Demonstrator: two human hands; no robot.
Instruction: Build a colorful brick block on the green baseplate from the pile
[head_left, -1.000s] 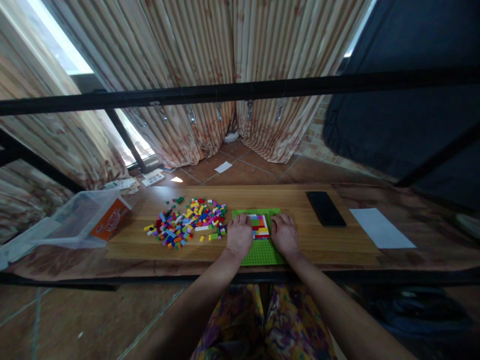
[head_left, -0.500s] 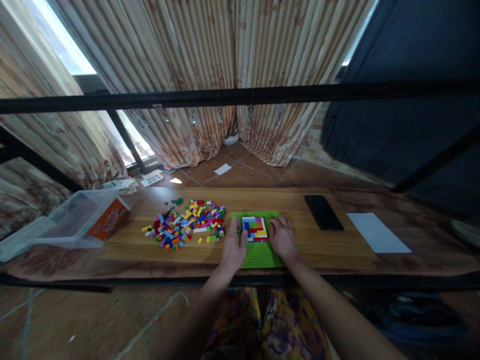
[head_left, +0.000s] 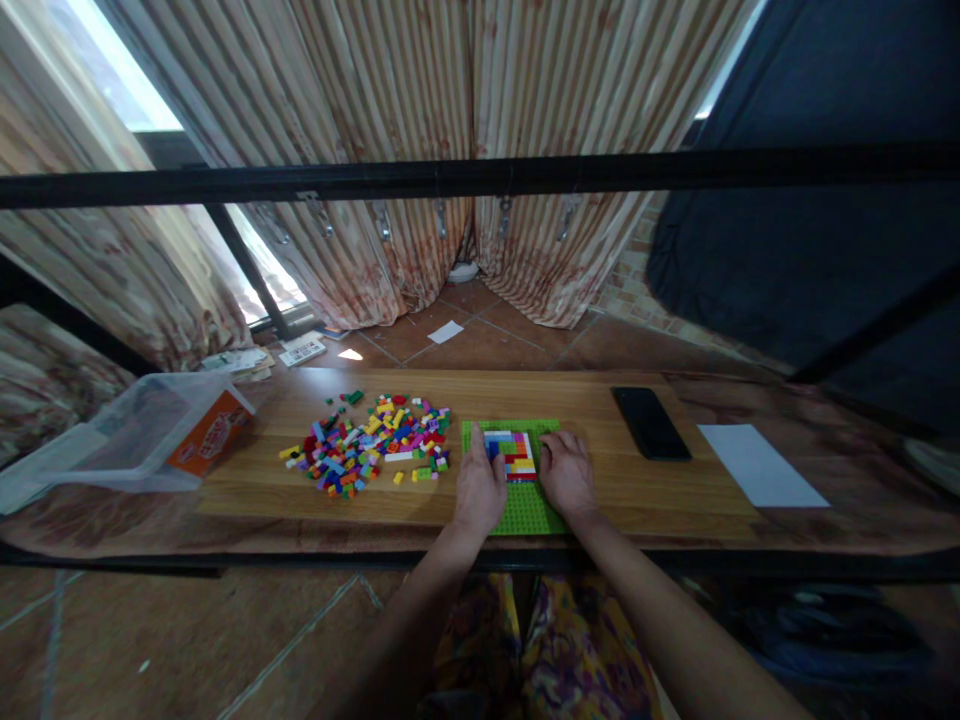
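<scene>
One square, multicoloured build of plastic bricks (head_left: 516, 457) lies between both hands' fingers, on one green studded baseplate (head_left: 523, 512). The left hand's (head_left: 481, 490) fingers are nearly straight, thumb apart, beside the build; the right hand's (head_left: 568, 476) are bent at the baseplate's right edge, their grip unclear. Left of the left fingers: one uncountable heap of small loose bricks (head_left: 405, 436); right of the right: one black rectangular phone (head_left: 650, 424).

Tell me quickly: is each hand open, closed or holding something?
Left hand: open, over the left side of the green baseplate.
Right hand: partly curled at its right edge; can't tell whether it holds anything.
</scene>
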